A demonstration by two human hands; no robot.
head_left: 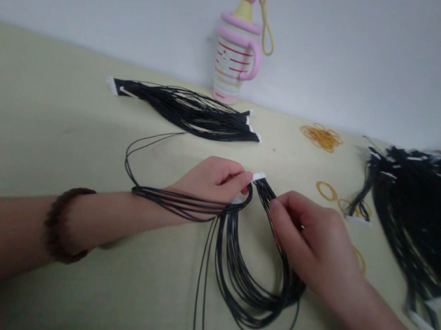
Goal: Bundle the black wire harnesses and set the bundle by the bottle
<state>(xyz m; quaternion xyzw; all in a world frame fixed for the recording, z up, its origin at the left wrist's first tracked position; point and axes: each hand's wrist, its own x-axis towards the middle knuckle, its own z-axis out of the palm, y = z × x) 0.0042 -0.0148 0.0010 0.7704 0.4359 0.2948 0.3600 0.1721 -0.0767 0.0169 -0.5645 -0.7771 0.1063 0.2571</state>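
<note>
A black wire harness (241,288) with white connectors hangs in a loop between my hands over the table. My left hand (217,181) pinches it beside a white connector (259,177); some of its wires cross over my left wrist and trail left. My right hand (314,238) is closed on the wires just below that connector, thumb against fingers. Two thin wires run down toward the lower edge of the view. Part of the harness is hidden behind my right hand.
Another bundle of black wires (187,111) lies at the back. A striped pink cup (234,59) stands against the wall. Yellow rubber bands (322,137) lie in a heap, with a single band (327,191) nearer. A large pile of black harnesses (430,208) covers the right side.
</note>
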